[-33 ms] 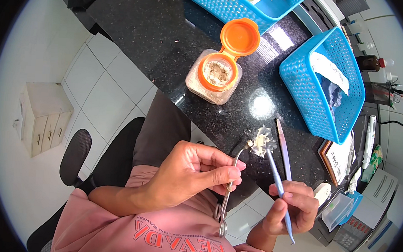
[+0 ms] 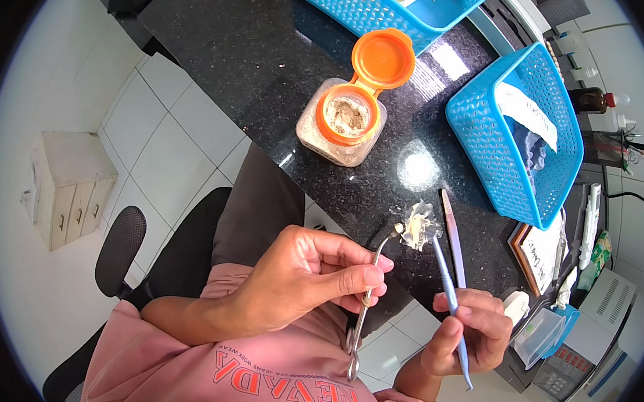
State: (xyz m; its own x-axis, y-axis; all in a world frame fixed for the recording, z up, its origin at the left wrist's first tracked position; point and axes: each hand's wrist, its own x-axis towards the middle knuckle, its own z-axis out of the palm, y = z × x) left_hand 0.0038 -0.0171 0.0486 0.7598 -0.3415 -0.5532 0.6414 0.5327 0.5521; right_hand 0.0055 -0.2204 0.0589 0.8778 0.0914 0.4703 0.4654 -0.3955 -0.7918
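Observation:
My left hand (image 2: pixel 317 274) is closed around a metal clamp with ring handles (image 2: pixel 361 325). Its bent jaws hold a small cream-coloured piece (image 2: pixel 398 228), too small to name surely. Between the fingers of my right hand (image 2: pixel 472 332) is a slim blue hand tool (image 2: pixel 449 291) with a narrow tip. That tip is at the right side of a cream-coloured smear of paste (image 2: pixel 416 227) on the dark counter, right beside the clamp's jaws; whether it touches the paste I cannot tell. Tweezers (image 2: pixel 453 231) lie on the counter just right of the paste.
An opened jar of pale powder (image 2: pixel 340 147) with an orange flip lid stands on the black speckled counter (image 2: pixel 220 55). Beyond are two blue perforated baskets (image 2: pixel 513 150). A brown-edged pad (image 2: pixel 537 247), a white round lid (image 2: pixel 515 307) and a clear container (image 2: pixel 537 337) sit at the right.
My right hand has shifted slightly to the right, and the blue tool's tip has moved a little right and away from me. The clamp's ring handles have turned slightly.

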